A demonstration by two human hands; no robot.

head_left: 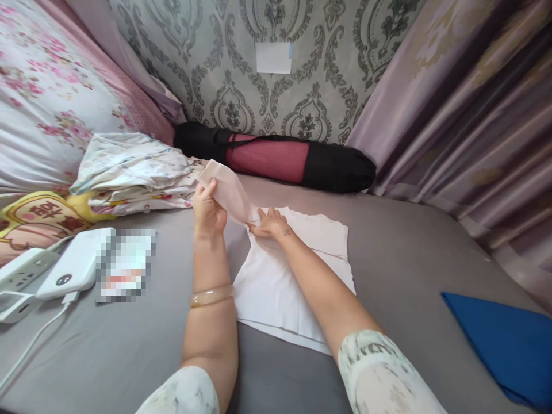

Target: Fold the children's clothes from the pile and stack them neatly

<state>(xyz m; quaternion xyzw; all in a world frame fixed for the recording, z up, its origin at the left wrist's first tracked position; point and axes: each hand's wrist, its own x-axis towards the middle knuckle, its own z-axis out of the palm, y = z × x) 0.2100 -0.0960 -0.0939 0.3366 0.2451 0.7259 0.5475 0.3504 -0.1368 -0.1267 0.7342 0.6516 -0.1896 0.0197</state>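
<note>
A white long-sleeved shirt (293, 287) lies partly folded on the grey sheet in front of me. My left hand (209, 210) is closed on the end of one sleeve (233, 192), thumb on top, and holds it raised off the bed towards the upper left. Where that sleeve meets the body of the shirt, my right hand (268, 223) grips the cloth, its fingers bent over the fabric and partly hiding it. The shirt's lower edge spreads towards me under my right forearm, with its layers slightly offset.
Folded patterned cloths (138, 172) are stacked at the left, beside a yellow cushion (43, 221). Nearer lie a white power bank (80, 264), a power strip (26, 270) and a blurred packet (125, 265). A black and pink rolled bag (267, 158) rests along the wall. Blue cloth (500, 339) lies right.
</note>
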